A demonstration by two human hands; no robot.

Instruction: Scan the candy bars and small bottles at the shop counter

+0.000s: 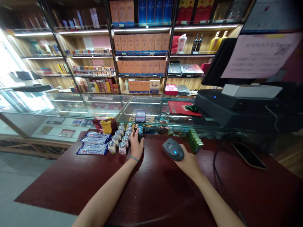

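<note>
My right hand (189,162) is closed around a dark grey handheld barcode scanner (173,148) with a lit blue light, raised over the dark red table. My left hand (136,148), a thin band at its wrist, reaches to the table's back part. Its thumb and fingers are around a small dark pack (140,135), mostly covered by the hand. Just left of that hand stand several small clear-wrapped cans (118,136) in rows. Blue and white long packets (93,143) lie left of the cans, and red and yellow packs (104,125) stand behind them.
A row of green cans (195,141) stands right of the scanner. A phone (248,155) and a black cable (219,176) lie at the right. Behind is a glass counter (151,108) with a mouse (191,108) on a red mat, beside a monitor (219,63).
</note>
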